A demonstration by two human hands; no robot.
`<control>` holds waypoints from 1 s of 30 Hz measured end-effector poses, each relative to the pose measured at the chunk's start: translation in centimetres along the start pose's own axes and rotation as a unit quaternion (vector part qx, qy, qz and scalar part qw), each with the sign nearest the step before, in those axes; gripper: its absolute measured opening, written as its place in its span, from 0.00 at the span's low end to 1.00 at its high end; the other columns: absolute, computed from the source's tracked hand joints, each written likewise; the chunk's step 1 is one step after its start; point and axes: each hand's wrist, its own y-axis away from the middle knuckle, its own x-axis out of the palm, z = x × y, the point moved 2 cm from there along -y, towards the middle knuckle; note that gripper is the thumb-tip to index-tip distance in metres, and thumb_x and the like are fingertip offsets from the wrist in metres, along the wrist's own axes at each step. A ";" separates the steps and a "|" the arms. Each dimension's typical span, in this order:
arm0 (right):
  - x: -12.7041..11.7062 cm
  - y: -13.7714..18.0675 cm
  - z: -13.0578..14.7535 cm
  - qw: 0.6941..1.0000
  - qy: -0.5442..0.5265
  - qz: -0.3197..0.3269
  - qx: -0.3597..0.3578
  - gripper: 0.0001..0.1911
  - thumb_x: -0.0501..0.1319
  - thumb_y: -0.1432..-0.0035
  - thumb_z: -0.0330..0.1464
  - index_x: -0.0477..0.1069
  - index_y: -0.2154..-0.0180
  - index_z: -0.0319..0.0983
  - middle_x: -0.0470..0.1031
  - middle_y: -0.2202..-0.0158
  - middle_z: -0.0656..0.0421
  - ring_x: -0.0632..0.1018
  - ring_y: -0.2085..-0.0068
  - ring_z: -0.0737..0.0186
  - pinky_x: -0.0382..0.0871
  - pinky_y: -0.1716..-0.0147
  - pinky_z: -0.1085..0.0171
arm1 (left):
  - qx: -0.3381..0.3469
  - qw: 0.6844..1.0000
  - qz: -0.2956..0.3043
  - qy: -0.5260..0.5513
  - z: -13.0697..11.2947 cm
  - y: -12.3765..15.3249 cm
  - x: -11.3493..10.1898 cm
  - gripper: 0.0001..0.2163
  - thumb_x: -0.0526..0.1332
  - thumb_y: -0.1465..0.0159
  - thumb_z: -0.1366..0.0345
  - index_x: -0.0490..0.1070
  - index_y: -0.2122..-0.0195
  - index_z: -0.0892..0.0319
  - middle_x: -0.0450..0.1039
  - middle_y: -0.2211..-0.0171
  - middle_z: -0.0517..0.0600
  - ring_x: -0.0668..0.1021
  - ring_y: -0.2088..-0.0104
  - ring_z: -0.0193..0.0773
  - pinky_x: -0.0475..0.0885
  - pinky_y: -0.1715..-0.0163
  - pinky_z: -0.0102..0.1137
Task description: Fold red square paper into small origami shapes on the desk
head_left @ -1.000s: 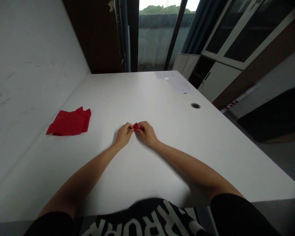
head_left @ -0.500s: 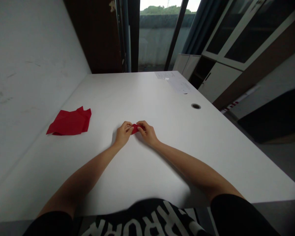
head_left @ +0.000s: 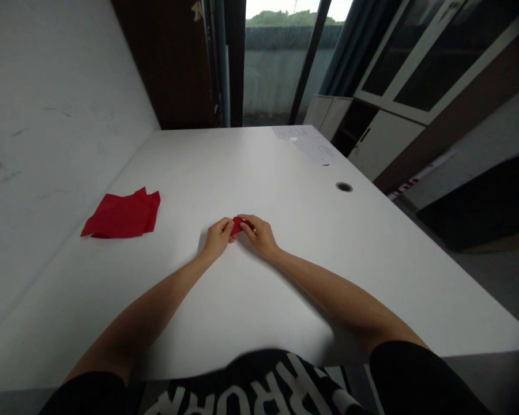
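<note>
A small folded piece of red paper (head_left: 237, 224) sits on the white table (head_left: 285, 265), pinched between both hands. My left hand (head_left: 217, 238) grips its left end with curled fingers. My right hand (head_left: 259, 236) presses and pinches its right end, fingers closed over it. Most of the small paper is hidden under the fingertips. Both forearms reach out over the table from the bottom of the view.
A stack of creased red paper sheets (head_left: 123, 215) lies at the left of the table, near the white wall (head_left: 38, 127). White printed sheets (head_left: 311, 147) lie at the far right corner. A round cable hole (head_left: 343, 187) is at the right. Cabinets stand beyond the right edge.
The hands have shifted slightly on the small red paper, the fingers turning and pressing it; the paper stays in the same spot. Nothing else has moved.
</note>
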 end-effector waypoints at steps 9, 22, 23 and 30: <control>-0.2 0.0 0.2 1.000 0.003 0.015 -0.020 0.17 0.54 0.30 0.36 0.74 0.44 0.43 0.80 0.52 0.55 0.78 0.54 0.60 0.71 0.53 0.63 | 0.008 1.000 0.008 0.017 -0.3 0.3 0.4 0.14 0.53 0.29 0.52 0.69 0.61 0.56 0.74 0.72 0.44 0.69 0.83 0.27 0.60 0.84 0.24; -0.3 -0.1 0.2 1.000 0.002 0.004 -0.023 0.15 0.56 0.31 0.35 0.79 0.50 0.41 0.82 0.58 0.55 0.79 0.59 0.61 0.71 0.57 0.64 | 0.015 0.998 -0.026 -0.059 -1.2 0.6 0.0 0.16 0.53 0.30 0.51 0.73 0.64 0.56 0.64 0.85 0.41 0.67 0.82 0.32 0.61 0.78 0.26; -0.3 0.0 0.3 1.000 -0.002 -0.003 -0.023 0.15 0.56 0.31 0.36 0.79 0.50 0.41 0.82 0.58 0.54 0.79 0.60 0.61 0.71 0.57 0.64 | 0.016 0.997 -0.035 -0.059 -1.2 0.7 -0.1 0.16 0.53 0.30 0.51 0.73 0.64 0.56 0.65 0.84 0.41 0.67 0.82 0.32 0.61 0.78 0.26; -0.4 -0.2 0.2 0.998 -0.053 -0.012 -0.026 0.14 0.57 0.32 0.36 0.80 0.54 0.41 0.82 0.58 0.55 0.80 0.59 0.60 0.71 0.57 0.62 | 0.044 0.997 -0.063 -0.032 -1.1 0.4 -0.2 0.15 0.56 0.31 0.52 0.74 0.63 0.57 0.73 0.76 0.45 0.73 0.75 0.34 0.65 0.73 0.27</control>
